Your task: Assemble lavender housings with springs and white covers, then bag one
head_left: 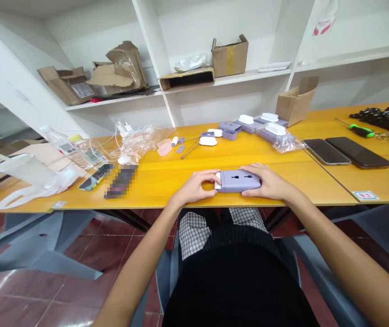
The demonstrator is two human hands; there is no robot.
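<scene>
A light purple plastic case [238,180] with two dark slots on its top lies near the table's front edge, between my hands. My right hand [268,181] grips its right end, thumb in front and fingers behind. At the other end, my left hand [199,185] has thumb and fingers closed around a white end piece [218,180] of the case. Beyond the hands lie loose parts: a white cap [208,141], a purple ring-shaped piece [229,134] and springs [189,149]. Similar purple cases with white tops [275,132] stand behind, one in clear plastic.
Two phones [358,151] and a green-handled screwdriver [361,131] lie to the right. On the left are a plastic cup [27,170] in a bag, a phone [96,176], white cables and crumpled clear plastic [143,143]. Cardboard boxes [230,58] sit on white shelves behind.
</scene>
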